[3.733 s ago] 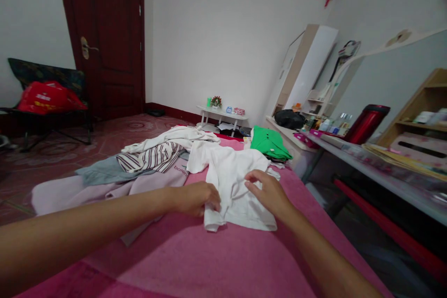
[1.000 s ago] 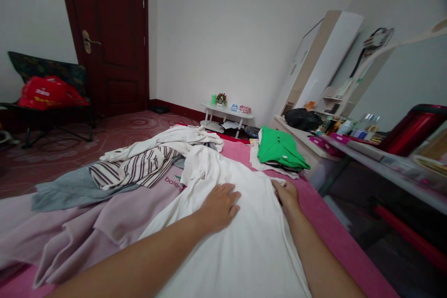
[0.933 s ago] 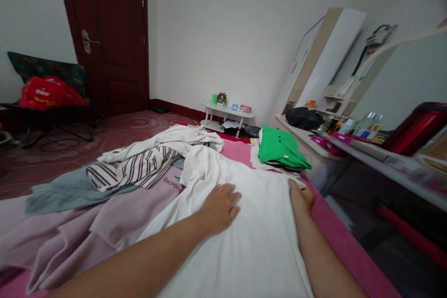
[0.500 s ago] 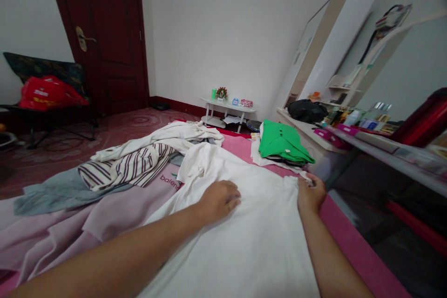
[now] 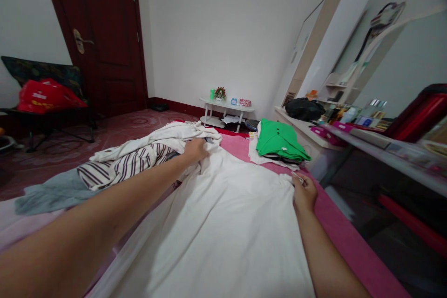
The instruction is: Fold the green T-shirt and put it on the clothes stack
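Note:
A white shirt (image 5: 223, 223) lies spread over the pink bed, stretching from its far side toward me. At the shirt's far left corner, my left hand (image 5: 196, 150) is closed on the cloth, its fingertips partly hidden. My right hand (image 5: 305, 191) pinches the shirt's far right edge, with a bit of white cloth showing between thumb and fingers. Left of the shirt is a loose heap: a white garment (image 5: 153, 138), a striped garment (image 5: 122, 165) and a grey-blue one (image 5: 57, 191). Beyond my right hand sits a folded stack topped by a green shirt (image 5: 281, 140).
A dressing table (image 5: 296, 125) with a black bag (image 5: 305, 109) and bottles stands at the right. Close by is a glass-topped table (image 5: 377, 146). A small white table (image 5: 226, 104) is by the back wall. A chair holding a red bag (image 5: 49, 96) is left.
My left hand has moved away from me and leftward, from the middle of the shirt to its far left corner, and closed there. My right hand keeps its pinch, shifted slightly left.

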`<action>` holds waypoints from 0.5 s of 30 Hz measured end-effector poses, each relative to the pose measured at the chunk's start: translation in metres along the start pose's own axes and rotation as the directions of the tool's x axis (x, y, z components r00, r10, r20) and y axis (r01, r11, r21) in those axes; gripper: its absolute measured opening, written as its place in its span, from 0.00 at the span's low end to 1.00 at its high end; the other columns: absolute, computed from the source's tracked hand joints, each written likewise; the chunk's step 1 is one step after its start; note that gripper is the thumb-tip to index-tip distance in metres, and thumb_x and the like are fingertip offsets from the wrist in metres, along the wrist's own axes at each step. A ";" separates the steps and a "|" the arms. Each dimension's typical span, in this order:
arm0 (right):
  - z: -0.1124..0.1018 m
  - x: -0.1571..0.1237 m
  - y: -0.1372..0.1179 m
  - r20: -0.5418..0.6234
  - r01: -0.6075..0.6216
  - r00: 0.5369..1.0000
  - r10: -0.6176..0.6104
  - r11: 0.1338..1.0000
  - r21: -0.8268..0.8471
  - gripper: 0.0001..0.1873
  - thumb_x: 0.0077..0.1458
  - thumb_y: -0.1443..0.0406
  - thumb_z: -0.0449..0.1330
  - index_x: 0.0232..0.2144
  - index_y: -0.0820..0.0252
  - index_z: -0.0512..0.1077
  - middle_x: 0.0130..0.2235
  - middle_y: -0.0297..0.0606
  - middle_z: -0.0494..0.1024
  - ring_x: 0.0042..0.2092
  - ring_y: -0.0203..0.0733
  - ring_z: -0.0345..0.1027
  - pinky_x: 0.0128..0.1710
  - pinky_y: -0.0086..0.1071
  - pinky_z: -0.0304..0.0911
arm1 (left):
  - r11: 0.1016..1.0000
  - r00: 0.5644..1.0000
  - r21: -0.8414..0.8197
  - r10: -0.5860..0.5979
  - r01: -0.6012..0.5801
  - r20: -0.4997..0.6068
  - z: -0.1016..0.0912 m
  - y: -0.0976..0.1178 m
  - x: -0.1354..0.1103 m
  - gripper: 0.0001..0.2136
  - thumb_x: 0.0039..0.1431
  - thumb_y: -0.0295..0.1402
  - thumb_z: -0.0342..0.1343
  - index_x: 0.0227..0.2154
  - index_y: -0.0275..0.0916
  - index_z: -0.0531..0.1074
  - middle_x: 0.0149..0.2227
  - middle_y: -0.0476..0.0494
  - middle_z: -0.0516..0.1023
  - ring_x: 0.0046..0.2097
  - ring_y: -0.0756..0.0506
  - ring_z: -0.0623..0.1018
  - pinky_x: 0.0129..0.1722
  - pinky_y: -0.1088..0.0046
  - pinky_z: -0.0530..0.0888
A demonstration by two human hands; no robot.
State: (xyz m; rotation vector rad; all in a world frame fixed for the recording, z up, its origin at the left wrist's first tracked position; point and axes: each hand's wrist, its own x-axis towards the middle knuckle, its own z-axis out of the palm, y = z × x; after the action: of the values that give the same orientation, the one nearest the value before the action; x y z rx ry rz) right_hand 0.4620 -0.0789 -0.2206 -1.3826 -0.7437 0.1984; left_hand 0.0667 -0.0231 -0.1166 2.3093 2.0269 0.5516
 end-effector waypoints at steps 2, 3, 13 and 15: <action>0.000 0.000 0.002 -0.018 -0.010 1.000 0.011 1.000 0.024 0.21 0.38 0.55 0.63 0.35 0.63 0.73 0.30 0.36 0.75 0.31 0.40 0.67 0.32 0.31 0.65 | 0.982 0.975 -0.090 0.153 -0.169 -0.159 -0.011 0.008 -0.008 0.12 0.53 0.34 0.56 0.39 0.35 0.72 0.44 0.38 0.75 0.48 0.40 0.73 0.49 0.67 0.67; -0.001 0.001 0.002 -0.027 -0.017 0.999 0.018 0.999 0.035 0.21 0.39 0.55 0.63 0.35 0.62 0.73 0.30 0.36 0.75 0.31 0.40 0.68 0.31 0.31 0.65 | 0.952 0.942 -0.135 0.240 -0.276 -0.233 -0.019 0.014 -0.015 0.10 0.53 0.31 0.55 0.38 0.35 0.72 0.43 0.39 0.75 0.48 0.41 0.73 0.48 0.67 0.67; -0.011 -0.007 -0.009 -0.122 -0.121 0.982 0.144 0.976 0.180 0.18 0.33 0.58 0.61 0.30 0.59 0.68 0.28 0.31 0.72 0.31 0.39 0.67 0.29 0.31 0.64 | 0.280 0.242 -0.208 0.951 -0.937 0.192 -0.066 0.037 -0.213 0.05 0.57 0.24 0.53 0.33 0.41 0.66 0.31 0.47 0.74 0.31 0.48 0.73 0.30 0.71 0.67; -0.016 -0.008 -0.018 -0.039 -0.182 0.980 0.194 0.962 0.202 0.15 0.29 0.62 0.60 0.26 0.59 0.67 0.25 0.31 0.70 0.29 0.40 0.66 0.28 0.33 0.64 | 0.264 0.227 -0.189 0.953 -0.946 0.199 -0.066 0.032 -0.236 0.03 0.60 0.26 0.53 0.34 0.40 0.66 0.33 0.46 0.74 0.33 0.47 0.73 0.31 0.70 0.68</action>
State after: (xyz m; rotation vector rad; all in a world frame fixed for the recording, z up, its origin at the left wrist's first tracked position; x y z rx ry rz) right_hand 0.4602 -0.0996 -0.2066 -1.2631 -0.5283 0.3699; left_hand 0.0573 -0.2697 -0.1053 3.1320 0.1762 0.1618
